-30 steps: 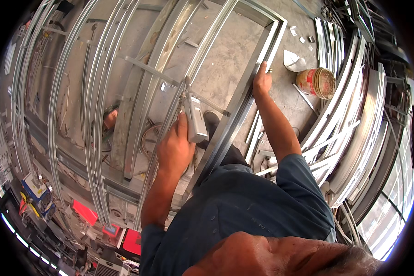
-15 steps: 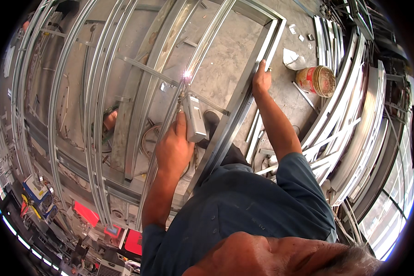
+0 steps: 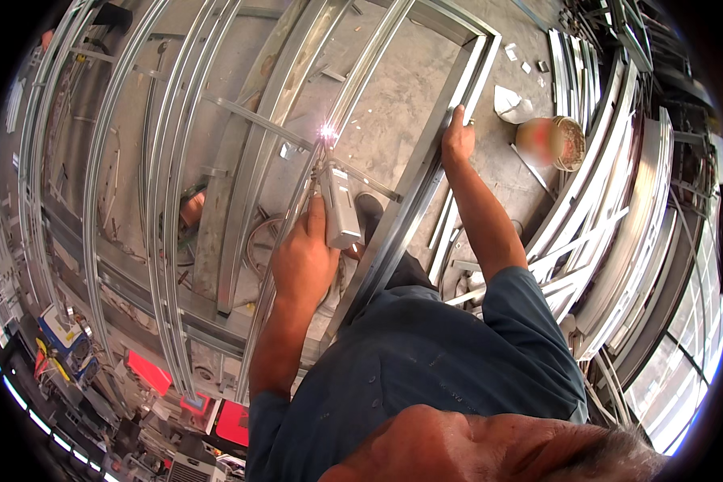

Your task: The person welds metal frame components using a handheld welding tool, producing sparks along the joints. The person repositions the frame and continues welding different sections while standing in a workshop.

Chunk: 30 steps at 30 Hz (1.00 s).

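My left hand (image 3: 304, 257) is closed around a handheld welding torch (image 3: 342, 210) with a grey box-shaped body. Its nozzle points away from me, and a bright pinkish-white spark glows at the tip. That spark sits on a long metal rail, close to where a thin crossbar (image 3: 261, 122) meets it. My right hand (image 3: 458, 138) grips the outer edge of the metal frame (image 3: 439, 149), fingers wrapped over the far side and partly hidden. The frame runs from beside my body up to a corner at the top.
Several parallel metal rails (image 3: 157, 201) spread to the left. Right of the frame stand a round bucket (image 3: 550, 143) and long stacked metal profiles (image 3: 618, 241). White scraps (image 3: 510, 103) lie on the concrete floor. Red and blue equipment (image 3: 64, 329) stands at the lower left.
Both hands stay almost in place, and the spark still burns at nearly the same spot. A dark shape at the upper left edge shows more than before.
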Motion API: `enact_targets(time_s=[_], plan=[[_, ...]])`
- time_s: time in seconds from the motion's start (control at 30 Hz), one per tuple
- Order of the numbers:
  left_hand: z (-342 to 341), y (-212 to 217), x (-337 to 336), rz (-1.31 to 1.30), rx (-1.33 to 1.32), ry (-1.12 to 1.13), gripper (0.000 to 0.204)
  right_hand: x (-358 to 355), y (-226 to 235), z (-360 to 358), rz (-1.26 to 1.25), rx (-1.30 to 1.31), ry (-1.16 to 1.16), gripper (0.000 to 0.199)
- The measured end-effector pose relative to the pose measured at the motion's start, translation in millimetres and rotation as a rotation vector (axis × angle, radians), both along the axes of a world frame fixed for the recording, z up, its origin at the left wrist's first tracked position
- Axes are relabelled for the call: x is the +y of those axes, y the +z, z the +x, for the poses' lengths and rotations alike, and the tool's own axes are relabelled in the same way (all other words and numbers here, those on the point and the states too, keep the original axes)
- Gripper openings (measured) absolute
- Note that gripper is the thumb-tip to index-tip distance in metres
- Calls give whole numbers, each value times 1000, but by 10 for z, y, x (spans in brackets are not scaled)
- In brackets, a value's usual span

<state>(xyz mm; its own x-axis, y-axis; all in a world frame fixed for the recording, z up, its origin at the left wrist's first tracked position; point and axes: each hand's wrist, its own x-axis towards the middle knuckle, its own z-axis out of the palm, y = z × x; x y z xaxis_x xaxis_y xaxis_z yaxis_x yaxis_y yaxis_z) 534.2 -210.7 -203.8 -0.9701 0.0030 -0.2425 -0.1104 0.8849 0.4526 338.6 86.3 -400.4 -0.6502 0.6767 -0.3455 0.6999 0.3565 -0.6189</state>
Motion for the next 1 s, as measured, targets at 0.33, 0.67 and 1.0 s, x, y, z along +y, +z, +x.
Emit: enact_targets(time_s=[0.33, 0.67, 1.0], plan=[[-5, 52, -13, 10, -32, 7, 84, -4, 29, 6, -3, 21, 11, 88], [13, 62, -25, 12, -38, 20, 82, 18, -13, -17, 12, -7, 11, 87], [46, 48, -51, 13, -12, 17, 78, -20, 81, 3, -9, 2, 6, 90]])
